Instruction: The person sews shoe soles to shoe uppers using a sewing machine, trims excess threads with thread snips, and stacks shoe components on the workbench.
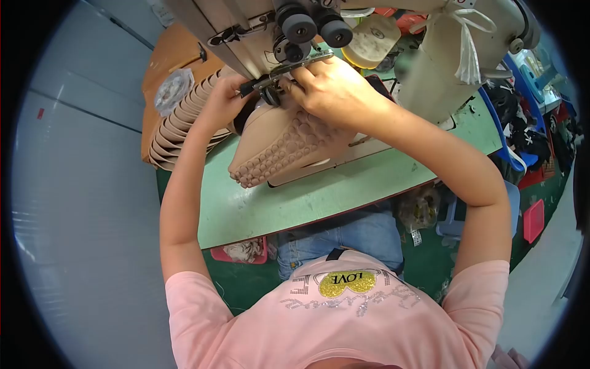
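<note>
Beige piece covered in round raised bumps (289, 147) sits under the head of an off-white industrial sewing machine (424, 80), its rounded end extending toward the person over the tabletop. Smooth, pale grey panels (80, 203) fill the left side of the workplace. A pale green tabletop with a dark red edge (246, 209) runs beneath the machine, and the worker, in a pink T-shirt (344, 332) with a glittering yellow heart (347, 283) and blue jeans (369, 237), is positioned at its near edge, both forearms reaching to the machine. A row of nested, curved beige pieces (175, 132) lies left of the left forearm, beside a crumpled clear plastic bag (174, 92).

The right hand (332, 92) rests against the upper part of the bumpy piece, fingers bent near a slim metal bar (307, 61); whether they grip it cannot be told. The left hand (224, 101) is at the far left of the piece, fingers bent beside the machine's foot, their hold partly hidden and unclear. Below the tabletop, a small pink basket (265, 252) holds pale cloth (244, 249). Black round knobs (299, 27) project from the machine's head.
</note>
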`<action>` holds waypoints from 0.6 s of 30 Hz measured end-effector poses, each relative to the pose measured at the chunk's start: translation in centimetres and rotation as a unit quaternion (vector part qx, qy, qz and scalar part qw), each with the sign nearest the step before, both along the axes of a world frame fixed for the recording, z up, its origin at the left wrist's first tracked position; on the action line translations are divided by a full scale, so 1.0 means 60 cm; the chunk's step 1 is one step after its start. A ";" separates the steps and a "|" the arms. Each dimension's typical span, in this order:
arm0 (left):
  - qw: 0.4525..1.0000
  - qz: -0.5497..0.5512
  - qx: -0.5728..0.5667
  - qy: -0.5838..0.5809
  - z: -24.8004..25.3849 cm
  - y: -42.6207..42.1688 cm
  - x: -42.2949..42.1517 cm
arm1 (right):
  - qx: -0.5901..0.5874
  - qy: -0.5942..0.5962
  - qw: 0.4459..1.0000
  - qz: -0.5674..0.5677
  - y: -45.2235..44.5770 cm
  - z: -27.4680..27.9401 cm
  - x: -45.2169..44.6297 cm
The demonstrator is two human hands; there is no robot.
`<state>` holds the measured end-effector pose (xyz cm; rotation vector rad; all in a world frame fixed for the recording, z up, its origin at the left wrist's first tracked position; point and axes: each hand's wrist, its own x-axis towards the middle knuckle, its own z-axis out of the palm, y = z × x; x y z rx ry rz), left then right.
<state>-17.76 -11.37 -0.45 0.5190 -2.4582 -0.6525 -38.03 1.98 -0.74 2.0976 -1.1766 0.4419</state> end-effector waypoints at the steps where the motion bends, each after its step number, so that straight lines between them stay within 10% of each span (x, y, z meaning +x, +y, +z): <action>1: 1.000 -0.004 -0.024 -0.002 0.000 -0.003 0.000 | 0.000 -0.005 1.000 0.014 -0.001 0.000 -0.001; 11: 0.997 0.030 0.031 -0.066 0.002 -0.002 0.005 | 0.009 0.015 0.999 0.036 -0.013 -0.002 -0.018; 15: 0.981 0.090 -0.127 -0.114 -0.025 0.022 0.031 | -0.018 -0.037 0.999 0.020 0.008 -0.008 -0.026; 18: 0.998 0.036 0.014 -0.043 -0.035 0.003 0.017 | -0.014 -0.030 0.999 0.016 0.002 -0.003 -0.024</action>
